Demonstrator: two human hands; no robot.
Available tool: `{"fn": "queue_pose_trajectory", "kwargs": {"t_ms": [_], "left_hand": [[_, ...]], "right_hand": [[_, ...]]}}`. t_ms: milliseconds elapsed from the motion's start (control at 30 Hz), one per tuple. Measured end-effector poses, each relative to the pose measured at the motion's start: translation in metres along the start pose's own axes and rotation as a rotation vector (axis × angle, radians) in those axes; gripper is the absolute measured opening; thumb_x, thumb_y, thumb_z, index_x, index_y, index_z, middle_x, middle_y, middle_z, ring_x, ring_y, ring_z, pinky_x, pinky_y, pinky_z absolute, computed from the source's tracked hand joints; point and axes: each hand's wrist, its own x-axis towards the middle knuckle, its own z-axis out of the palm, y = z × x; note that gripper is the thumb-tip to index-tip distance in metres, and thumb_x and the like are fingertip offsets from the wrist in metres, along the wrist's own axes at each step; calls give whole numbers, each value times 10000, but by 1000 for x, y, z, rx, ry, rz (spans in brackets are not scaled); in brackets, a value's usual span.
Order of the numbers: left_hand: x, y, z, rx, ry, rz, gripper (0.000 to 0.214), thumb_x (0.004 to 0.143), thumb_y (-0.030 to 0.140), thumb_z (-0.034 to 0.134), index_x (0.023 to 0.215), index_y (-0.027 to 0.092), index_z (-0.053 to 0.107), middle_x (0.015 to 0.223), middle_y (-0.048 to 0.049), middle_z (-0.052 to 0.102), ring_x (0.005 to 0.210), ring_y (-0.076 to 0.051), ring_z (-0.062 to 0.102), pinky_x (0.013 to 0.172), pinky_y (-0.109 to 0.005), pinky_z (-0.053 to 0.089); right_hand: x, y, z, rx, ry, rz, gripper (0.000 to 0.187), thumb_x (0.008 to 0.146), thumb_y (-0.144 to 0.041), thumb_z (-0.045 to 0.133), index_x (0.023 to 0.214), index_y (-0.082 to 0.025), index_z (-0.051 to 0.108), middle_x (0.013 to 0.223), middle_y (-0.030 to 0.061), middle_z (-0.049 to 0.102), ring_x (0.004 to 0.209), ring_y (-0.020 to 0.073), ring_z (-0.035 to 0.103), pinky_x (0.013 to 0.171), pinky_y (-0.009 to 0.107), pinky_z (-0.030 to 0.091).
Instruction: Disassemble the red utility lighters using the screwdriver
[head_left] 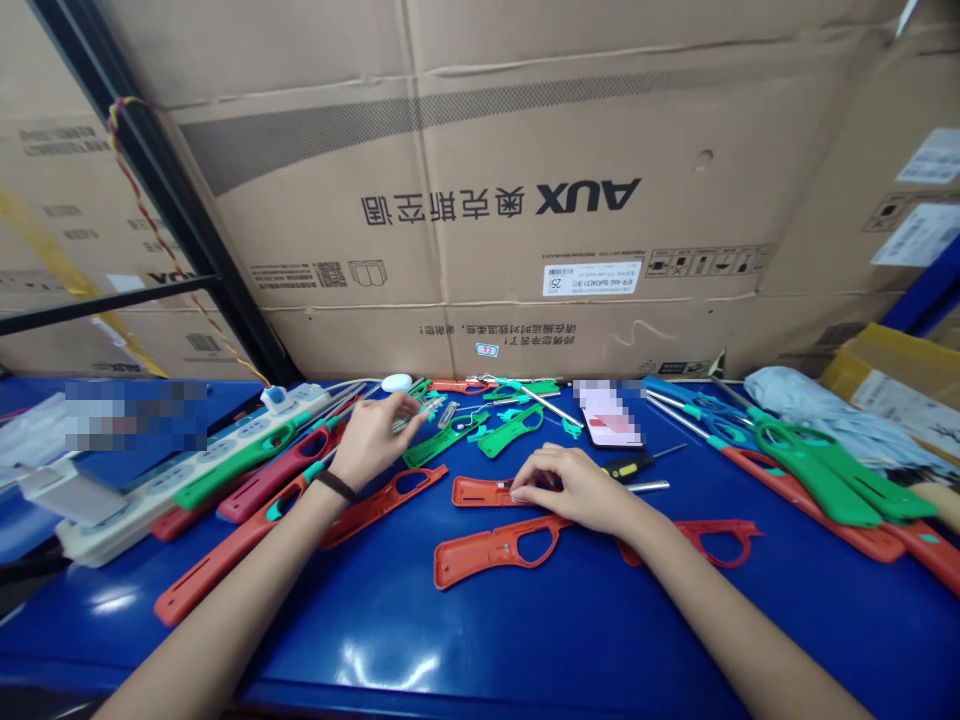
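Observation:
My right hand is bent over an orange lighter casing half, thumb and fingers closed together at its inner side. A metal tube sticks out beyond that hand. Just in front lies a second orange casing half with a finger loop, its hollow side up. My left hand is over small loose parts at the back, its thumb and fingers pinched; what is between them is too small to name. Green casing halves lie to its right. Below its wrist rests another red casing half.
Assembled lighters lean by a white power strip on the left. A phone and a yellow-black screwdriver lie behind my right hand. More lighters are piled right. A large carton stands behind the blue table.

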Motion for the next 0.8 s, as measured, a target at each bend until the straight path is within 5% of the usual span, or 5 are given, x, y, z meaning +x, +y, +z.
{"fn": "queue_pose_trajectory", "kwargs": {"t_ms": [133, 233, 800], "left_hand": [[-7, 20, 3, -326, 47, 435, 211, 902, 347, 510, 1020, 200, 604, 972, -41, 680, 897, -178, 614, 821, -316, 455], [-15, 32, 12, -358, 24, 579, 204, 911, 266, 505, 1079, 205, 605, 965, -53, 673, 880, -170, 605, 810, -318, 452], [-25, 44, 20, -380, 40, 644, 205, 898, 185, 514, 1092, 181, 583, 963, -56, 648, 868, -162, 574, 775, -307, 444]], "right_hand": [[-1, 1, 0, -7, 26, 14, 113, 846, -309, 588, 840, -222, 660, 825, 7, 654, 782, 155, 571, 679, 266, 421], [-1, 2, 0, -12, 70, 5, 113, 853, -304, 577, 855, -217, 648, 818, 9, 645, 756, 148, 575, 674, 261, 424], [1, 4, 0, -69, 121, 21, 99, 865, -293, 561, 861, -213, 619, 798, 6, 643, 748, 152, 574, 675, 276, 426]]}}
